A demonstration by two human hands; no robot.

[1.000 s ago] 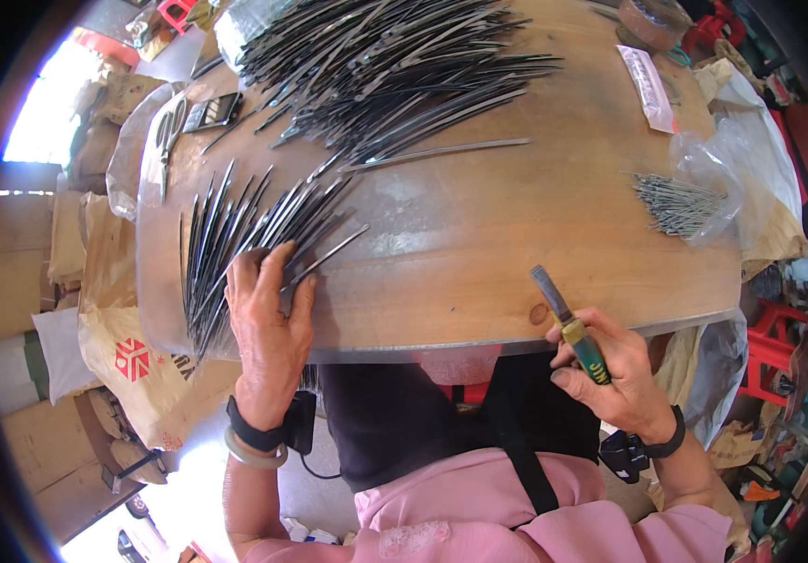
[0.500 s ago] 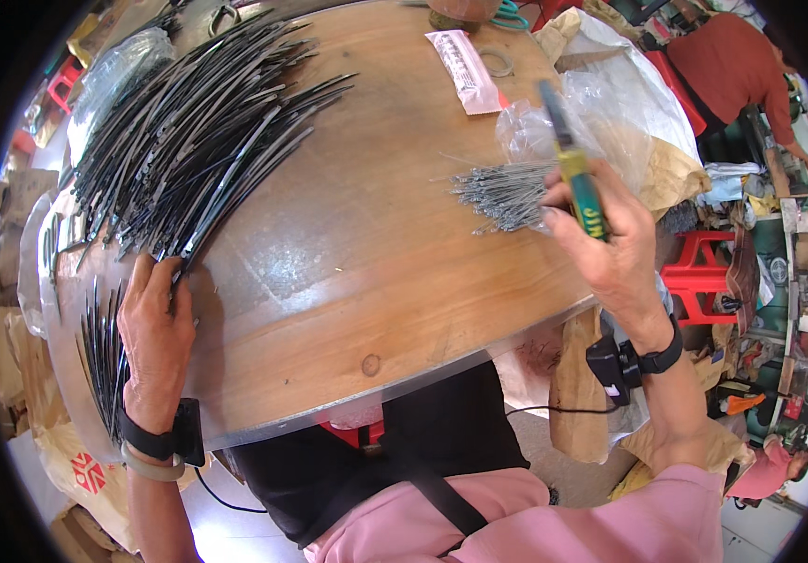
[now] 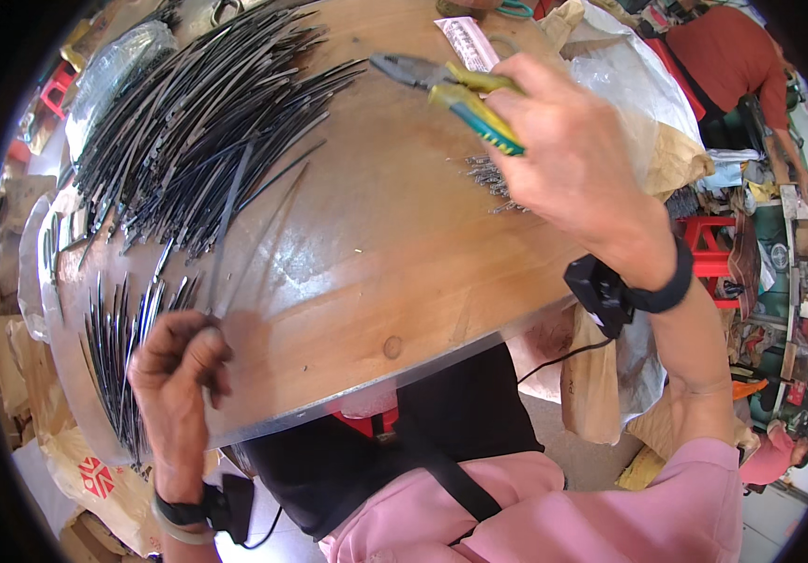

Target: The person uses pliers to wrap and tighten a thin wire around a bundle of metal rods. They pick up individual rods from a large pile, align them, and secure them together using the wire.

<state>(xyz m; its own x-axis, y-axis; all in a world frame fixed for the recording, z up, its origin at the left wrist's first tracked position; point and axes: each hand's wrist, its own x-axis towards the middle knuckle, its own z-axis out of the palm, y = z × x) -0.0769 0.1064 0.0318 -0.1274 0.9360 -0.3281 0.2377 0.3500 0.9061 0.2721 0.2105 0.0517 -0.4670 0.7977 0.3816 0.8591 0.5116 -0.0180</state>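
From the head camera, looking down, there is a round wooden table (image 3: 366, 272) with a big pile of long thin dark metal strips (image 3: 197, 131) spread like a fan on its far left side. A smaller row of the same dark strips (image 3: 113, 357) lies by the near left edge. The left hand (image 3: 179, 371) is curled tight at that edge and pinches the near end of one long dark strip (image 3: 226, 225), which reaches from the fingers up toward the big pile. The right hand (image 3: 563, 155) is wrapped around the yellow and green handles of a pair of pliers (image 3: 441, 84), held up above the table. The metal nose points left, and I cannot tell if it is open. Just under that hand lies a small heap of short silver pins (image 3: 488, 178) next to a clear plastic bag (image 3: 629, 84). To do this well, I think the pinch on the strip should stay firm and low, and the pliers should come in slowly, so the loose strips do not slide.
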